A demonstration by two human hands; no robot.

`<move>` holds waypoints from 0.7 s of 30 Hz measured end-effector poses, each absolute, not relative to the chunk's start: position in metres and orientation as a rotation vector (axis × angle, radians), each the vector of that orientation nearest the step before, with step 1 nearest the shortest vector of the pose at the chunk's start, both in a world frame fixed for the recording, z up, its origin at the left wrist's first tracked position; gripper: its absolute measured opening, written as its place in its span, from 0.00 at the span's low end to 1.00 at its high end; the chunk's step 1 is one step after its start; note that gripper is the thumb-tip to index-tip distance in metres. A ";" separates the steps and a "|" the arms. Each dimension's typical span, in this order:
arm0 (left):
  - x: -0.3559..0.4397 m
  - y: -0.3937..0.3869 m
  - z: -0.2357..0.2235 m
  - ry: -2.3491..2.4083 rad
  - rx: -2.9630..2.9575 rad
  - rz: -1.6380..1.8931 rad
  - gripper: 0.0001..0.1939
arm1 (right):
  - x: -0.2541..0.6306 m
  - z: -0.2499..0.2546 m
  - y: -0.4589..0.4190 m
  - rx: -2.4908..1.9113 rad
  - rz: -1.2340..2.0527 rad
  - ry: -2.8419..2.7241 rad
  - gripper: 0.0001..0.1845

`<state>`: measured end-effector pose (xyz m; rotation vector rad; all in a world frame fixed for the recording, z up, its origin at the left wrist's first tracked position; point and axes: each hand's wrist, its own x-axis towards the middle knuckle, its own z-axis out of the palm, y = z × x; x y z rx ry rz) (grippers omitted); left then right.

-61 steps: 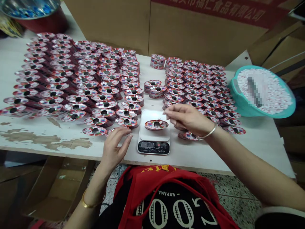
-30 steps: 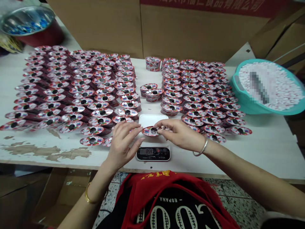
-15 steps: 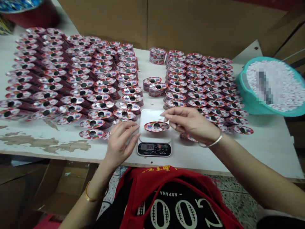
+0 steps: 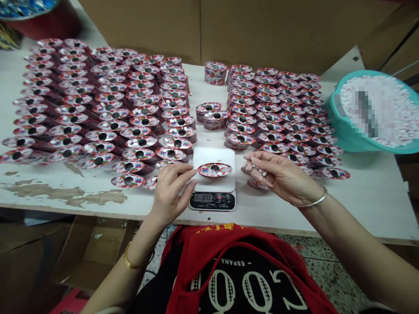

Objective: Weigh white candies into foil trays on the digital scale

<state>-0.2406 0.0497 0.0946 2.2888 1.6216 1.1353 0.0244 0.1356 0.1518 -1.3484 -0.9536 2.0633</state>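
Note:
A small oval pink-and-red printed container [image 4: 204,171] with a round hole in its top stands on a white digital scale [image 4: 213,187]. A white pellet lies on its lid beside the hole, and another lies on the scale plate behind. My left hand [image 4: 172,189] is at the container's left end, fingers apart and holding nothing; I cannot tell if a fingertip touches it. To the right of the scale, my right hand [image 4: 283,176] has its fingers curled around several small white candies [image 4: 259,169]. The scale's display is lit, its digits too blurred to read surely.
Rows of similar oval containers [image 4: 111,96] fill the table's left side, and more rows [image 4: 270,109] stand on the right. A turquoise tub [image 4: 340,126] of small white candies is at the far right. A red bucket [image 4: 49,24] sits back left; an open cardboard box [image 4: 94,248] is below the table edge.
My right hand has moved right, away from the container, and candies now show between its fingers. My left hand has shifted slightly right, closer to the container. The display's digits have changed.

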 end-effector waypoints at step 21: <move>-0.234 0.077 0.100 1.489 2.450 0.896 0.21 | 0.014 0.153 0.129 -1.280 2.025 -1.074 0.17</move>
